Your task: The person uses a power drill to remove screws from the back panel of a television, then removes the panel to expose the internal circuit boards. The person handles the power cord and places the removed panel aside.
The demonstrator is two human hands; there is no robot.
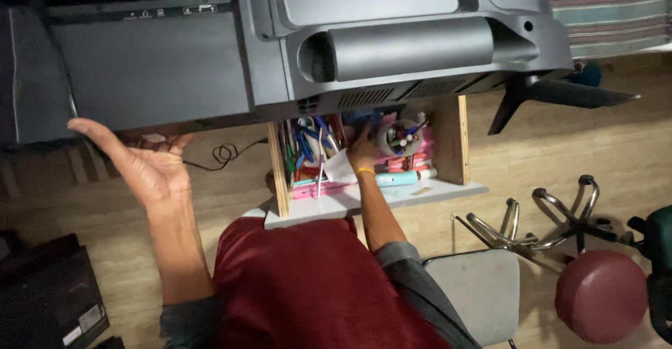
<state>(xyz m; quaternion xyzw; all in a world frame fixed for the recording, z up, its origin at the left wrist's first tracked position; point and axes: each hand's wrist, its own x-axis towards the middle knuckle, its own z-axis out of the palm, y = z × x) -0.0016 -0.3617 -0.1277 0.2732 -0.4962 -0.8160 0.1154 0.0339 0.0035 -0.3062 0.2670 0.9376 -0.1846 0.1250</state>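
My left hand point(143, 163) is raised palm up with fingers spread, pressing against the lower edge of a large grey flat-screen television point(280, 41) seen from its back. My right hand point(362, 149) reaches into an open wooden drawer point(455, 142) under the television, among pens, tools and a roll of tape point(399, 139). Whether its fingers hold anything is hidden. The drawer's white front point(350, 205) faces me.
A black television foot point(560, 95) sticks out at the right. A grey stool seat point(472, 286), a chrome chair base point(553, 223) and a maroon round seat point(600, 296) stand on the wooden floor. A black cable point(224, 154) lies below the television. A black box point(49, 300) sits at lower left.
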